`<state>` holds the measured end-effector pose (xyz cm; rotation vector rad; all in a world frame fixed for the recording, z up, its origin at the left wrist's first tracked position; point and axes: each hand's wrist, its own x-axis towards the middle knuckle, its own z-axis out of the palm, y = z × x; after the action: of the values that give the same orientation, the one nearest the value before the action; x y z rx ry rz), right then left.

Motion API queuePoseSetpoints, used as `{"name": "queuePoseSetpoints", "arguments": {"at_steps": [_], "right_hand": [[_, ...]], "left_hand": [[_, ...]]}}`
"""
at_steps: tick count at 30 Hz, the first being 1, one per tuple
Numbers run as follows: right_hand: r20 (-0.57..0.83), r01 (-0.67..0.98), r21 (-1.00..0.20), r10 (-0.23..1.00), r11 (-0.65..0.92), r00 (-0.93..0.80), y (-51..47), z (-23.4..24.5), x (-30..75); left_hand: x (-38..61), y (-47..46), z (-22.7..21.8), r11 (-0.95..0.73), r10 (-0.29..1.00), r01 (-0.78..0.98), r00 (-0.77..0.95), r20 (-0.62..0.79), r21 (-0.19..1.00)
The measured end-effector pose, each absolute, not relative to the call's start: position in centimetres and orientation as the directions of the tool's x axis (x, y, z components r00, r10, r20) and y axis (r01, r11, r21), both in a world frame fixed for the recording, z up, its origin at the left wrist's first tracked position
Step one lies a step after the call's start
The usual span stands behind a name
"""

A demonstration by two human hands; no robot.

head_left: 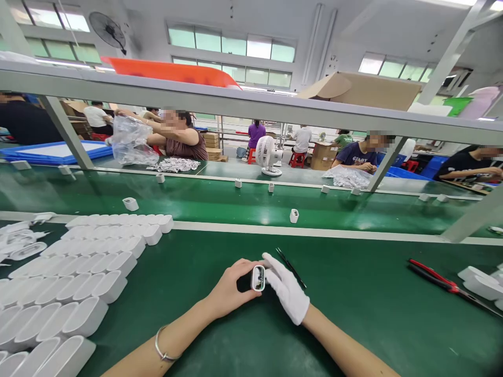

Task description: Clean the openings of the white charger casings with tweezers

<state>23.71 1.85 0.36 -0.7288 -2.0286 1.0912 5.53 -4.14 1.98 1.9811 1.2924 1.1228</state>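
Note:
A small white plastic housing (258, 278) is held up over the green bench, its open end towards me showing electronic parts inside. My left hand (231, 288), bare with a bracelet on the wrist, grips it from the left between thumb and fingers. From the right, my right hand (286, 290) in a white glove closes on the housing's other side, its fingers fairly straight. Black tweezers (291, 268) lie on the bench just beyond the gloved hand.
Rows of white oval shells (90, 309) fill the left, near loose white pieces (19, 241). Red-and-black-handled pliers (444, 280) and more white shells (481, 280) lie right. A green conveyor (212, 201) carries several white housings beneath a shelf (236, 104). Co-workers sit beyond, near a fan (269, 154).

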Motion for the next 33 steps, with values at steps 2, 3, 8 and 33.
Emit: {"name": "queuePoseSetpoints", "arguments": {"at_steps": [2,3,8,33], "right_hand": [[0.390,0.333,-0.737,0.772,0.588,-0.501,2.2,1.2,24.2],[0.407,0.479,-0.640,0.794,0.601,-0.452,2.4,1.7,24.6],[0.149,0.886,-0.339,0.948,0.317,-0.282,4.9,3.0,27.4],[0.114,0.600,-0.165,0.620,0.783,-0.777,0.5,7.2,27.2]], "left_hand": [[5.4,-4.1,1.8,-0.366,0.930,0.484,0.216,0.297,0.795],[5.4,-4.0,1.6,-0.351,0.935,0.491,0.231,0.269,0.797],[5.2,-4.0,1.2,-0.317,0.942,0.531,0.274,0.196,0.786],[5.5,-3.7,1.1,-0.390,0.908,0.489,0.345,0.238,0.780]]}}
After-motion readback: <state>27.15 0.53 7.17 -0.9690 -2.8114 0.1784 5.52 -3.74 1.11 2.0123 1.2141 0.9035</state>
